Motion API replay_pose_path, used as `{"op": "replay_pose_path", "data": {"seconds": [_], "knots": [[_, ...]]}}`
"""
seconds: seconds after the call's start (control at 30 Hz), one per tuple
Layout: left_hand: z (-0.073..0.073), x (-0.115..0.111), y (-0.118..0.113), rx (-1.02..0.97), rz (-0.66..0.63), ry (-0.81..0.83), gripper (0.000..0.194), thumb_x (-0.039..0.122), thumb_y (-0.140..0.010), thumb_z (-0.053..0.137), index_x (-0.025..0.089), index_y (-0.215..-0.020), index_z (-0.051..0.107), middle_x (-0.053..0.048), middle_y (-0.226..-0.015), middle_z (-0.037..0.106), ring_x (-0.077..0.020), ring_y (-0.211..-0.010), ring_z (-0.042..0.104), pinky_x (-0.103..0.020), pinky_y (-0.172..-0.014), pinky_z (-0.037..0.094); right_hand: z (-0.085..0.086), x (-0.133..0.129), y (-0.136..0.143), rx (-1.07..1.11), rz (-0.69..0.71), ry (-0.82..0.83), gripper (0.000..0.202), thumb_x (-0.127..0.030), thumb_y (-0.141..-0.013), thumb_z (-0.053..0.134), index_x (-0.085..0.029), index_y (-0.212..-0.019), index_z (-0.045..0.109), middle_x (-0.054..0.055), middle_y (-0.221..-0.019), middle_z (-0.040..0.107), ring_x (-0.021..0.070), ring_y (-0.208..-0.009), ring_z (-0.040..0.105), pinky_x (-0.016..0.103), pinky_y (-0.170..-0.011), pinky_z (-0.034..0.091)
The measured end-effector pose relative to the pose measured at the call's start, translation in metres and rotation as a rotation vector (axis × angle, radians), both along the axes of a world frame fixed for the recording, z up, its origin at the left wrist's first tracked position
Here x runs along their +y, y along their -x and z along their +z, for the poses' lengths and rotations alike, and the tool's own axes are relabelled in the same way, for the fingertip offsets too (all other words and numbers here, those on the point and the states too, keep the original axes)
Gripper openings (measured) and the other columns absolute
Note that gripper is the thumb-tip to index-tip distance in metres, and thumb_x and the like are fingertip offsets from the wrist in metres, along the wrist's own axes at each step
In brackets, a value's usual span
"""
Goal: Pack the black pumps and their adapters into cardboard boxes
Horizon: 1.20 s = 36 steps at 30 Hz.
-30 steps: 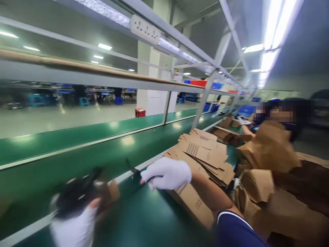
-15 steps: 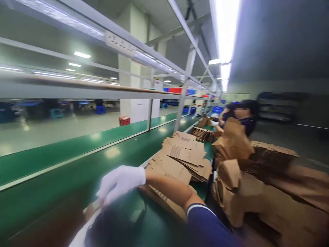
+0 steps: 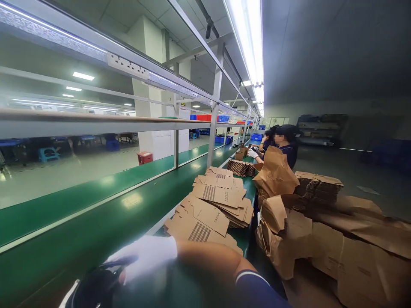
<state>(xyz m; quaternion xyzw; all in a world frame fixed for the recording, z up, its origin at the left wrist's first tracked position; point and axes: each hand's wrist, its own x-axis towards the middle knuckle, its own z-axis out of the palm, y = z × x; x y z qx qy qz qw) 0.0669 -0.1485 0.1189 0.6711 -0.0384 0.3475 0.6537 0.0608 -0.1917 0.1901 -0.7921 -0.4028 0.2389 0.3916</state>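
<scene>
My right hand (image 3: 146, 256), in a white glove with a bare fingertip showing, reaches in from the lower right. Its fingers and thumb are closed on a dark, shiny black object (image 3: 94, 287) at the lower left. Only a white sliver of my left hand (image 3: 68, 296) shows at the bottom left edge, against the far side of that object; its fingers are hidden. Flat brown cardboard box blanks (image 3: 201, 218) lie in a fanned pile on the green surface, just beyond my right forearm.
A green belt (image 3: 135, 201) runs away beside metal posts. More folded cardboard (image 3: 239, 167) lies farther along. Brown paper and cardboard (image 3: 321, 244) fill the right side. A person (image 3: 287, 147) works farther down the line, with a gloved hand (image 3: 252, 153) by small boxes.
The view has swung, so the shelving and cardboard sit farther left. My right hand has moved lower in the picture, and the black object shows more clearly beside it.
</scene>
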Motion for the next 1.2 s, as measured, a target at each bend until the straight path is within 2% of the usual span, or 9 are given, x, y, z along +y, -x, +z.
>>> {"op": "replay_pose_path", "data": {"seconds": [0.17, 0.3, 0.43, 0.53, 0.6, 0.73, 0.83, 0.97, 1.2], "knots": [[-0.006, 0.06, 0.039, 0.028, 0.045, -0.077, 0.069, 0.071, -0.068, 0.059, 0.027, -0.12, 0.05, -0.005, -0.096, 0.067, -0.0323, -0.093, 0.065, -0.047, -0.075, 0.06, 0.01, 0.012, 0.021, 0.052, -0.025, -0.147, 0.055, -0.03, -0.084, 0.066, -0.025, -0.135, 0.048, -0.003, -0.117, 0.062, 0.0157, -0.11, 0.057, 0.021, -0.097, 0.043], [-0.019, 0.139, 0.115, 0.121, 0.12, -0.272, 0.069, 0.075, -0.072, 0.05, 0.02, -0.114, 0.057, -0.011, -0.104, 0.066, -0.0343, -0.1, 0.061, -0.051, -0.088, 0.053, 0.022, 0.027, 0.04, -0.082, 0.012, -0.281, 0.046, -0.025, -0.081, 0.066, -0.021, -0.126, 0.058, 0.0, -0.122, 0.06, 0.0186, -0.116, 0.054, 0.028, -0.106, 0.038], [-0.035, 0.174, 0.172, 0.259, 0.275, -0.664, 0.049, 0.055, -0.08, 0.057, 0.017, -0.111, 0.058, -0.015, -0.115, 0.061, -0.0351, -0.109, 0.056, -0.054, -0.094, 0.047, 0.026, 0.065, 0.033, -0.229, 0.015, -0.143, 0.046, -0.024, -0.081, 0.063, -0.021, -0.127, 0.057, 0.002, -0.12, 0.061, 0.0198, -0.106, 0.059, 0.032, -0.098, 0.046], [-0.048, 0.181, 0.182, 0.311, 0.405, -1.047, 0.025, 0.029, -0.085, 0.055, 0.015, -0.107, 0.057, -0.014, -0.119, 0.06, -0.0322, -0.117, 0.05, -0.055, -0.102, 0.038, 0.016, 0.105, 0.026, -0.42, 0.101, 0.048, 0.045, -0.029, -0.084, 0.058, -0.024, -0.129, 0.055, 0.002, -0.118, 0.062, 0.0212, -0.102, 0.061, 0.033, -0.091, 0.048], [-0.053, 0.181, 0.182, 0.357, 0.445, -1.141, 0.022, 0.018, -0.085, 0.054, 0.015, -0.106, 0.056, -0.012, -0.12, 0.059, -0.0296, -0.121, 0.047, -0.053, -0.108, 0.029, 0.007, 0.126, 0.025, -0.569, 0.195, 0.167, 0.038, -0.032, -0.085, 0.053, -0.025, -0.123, 0.058, 0.003, -0.111, 0.065, 0.0224, -0.094, 0.063, 0.032, -0.083, 0.049], [-0.061, 0.178, 0.179, 0.439, 0.53, -1.141, 0.012, 0.01, -0.085, 0.051, 0.017, -0.09, 0.06, -0.006, -0.088, 0.065, -0.0228, -0.089, 0.058, -0.041, -0.085, 0.041, -0.006, 0.149, 0.027, -0.695, 0.323, 0.409, 0.026, -0.037, -0.084, 0.048, -0.023, -0.1, 0.065, 0.004, -0.093, 0.068, 0.0256, -0.081, 0.065, 0.03, -0.064, 0.047], [-0.07, 0.171, 0.179, 0.42, 0.583, -1.162, 0.014, 0.011, -0.088, 0.049, 0.018, -0.081, 0.059, -0.002, -0.07, 0.06, -0.02, -0.069, 0.054, -0.036, -0.065, 0.034, -0.012, 0.158, 0.03, -0.647, 0.347, 0.552, 0.032, -0.043, -0.085, 0.044, -0.021, -0.093, 0.066, 0.007, -0.088, 0.069, 0.0262, -0.076, 0.065, 0.029, -0.057, 0.044], [-0.076, 0.155, 0.183, 0.351, 0.712, -1.227, 0.01, 0.015, -0.089, 0.052, 0.017, -0.083, 0.059, -0.001, -0.066, 0.056, -0.0204, -0.063, 0.05, -0.035, -0.06, 0.026, -0.033, 0.169, 0.033, -0.57, 0.407, 0.65, 0.039, -0.045, -0.084, 0.043, -0.016, -0.091, 0.068, 0.011, -0.083, 0.069, 0.0268, -0.073, 0.065, 0.031, -0.057, 0.045], [-0.069, 0.138, 0.188, 0.443, 0.662, -1.231, 0.015, 0.019, -0.089, 0.052, 0.02, -0.074, 0.055, 0.0, -0.063, 0.052, -0.0216, -0.061, 0.047, -0.036, -0.06, 0.023, -0.078, 0.168, 0.035, -0.462, 0.565, 0.729, 0.037, -0.042, -0.085, 0.049, -0.014, -0.094, 0.071, 0.013, -0.09, 0.069, 0.027, -0.076, 0.065, 0.032, -0.061, 0.046]]}}
